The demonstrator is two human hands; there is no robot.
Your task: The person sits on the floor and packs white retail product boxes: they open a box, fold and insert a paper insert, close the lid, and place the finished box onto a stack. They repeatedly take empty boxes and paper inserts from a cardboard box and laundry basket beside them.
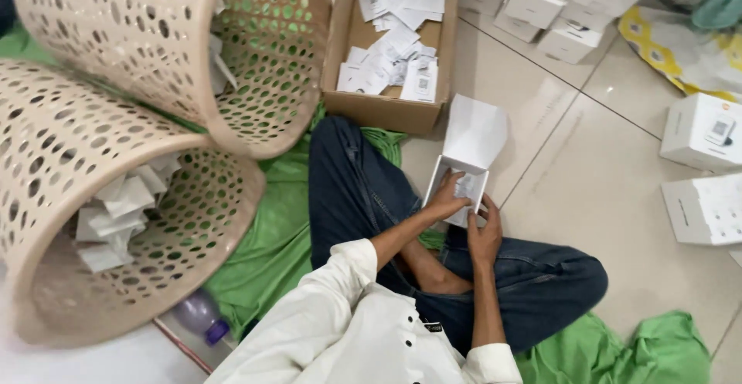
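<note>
I sit cross-legged on a green cloth (270, 252) in blue jeans and a white shirt. A small white box (473, 133) with its lid flap raised stands on the tiled floor in front of my knee. My left hand (448, 196) reaches into the box's open mouth, fingers pressing on white paper inside. My right hand (485, 235) grips the box's near right edge and steadies it.
A cardboard carton (382, 109) holding several white paper slips lies just ahead. Two beige perforated baskets (147, 51) lie tipped on the left, with folded white pieces inside. Stacked white boxes (541, 5) stand at the far end and more white boxes (699, 133) at right. A purple-capped bottle (202, 318) lies near.
</note>
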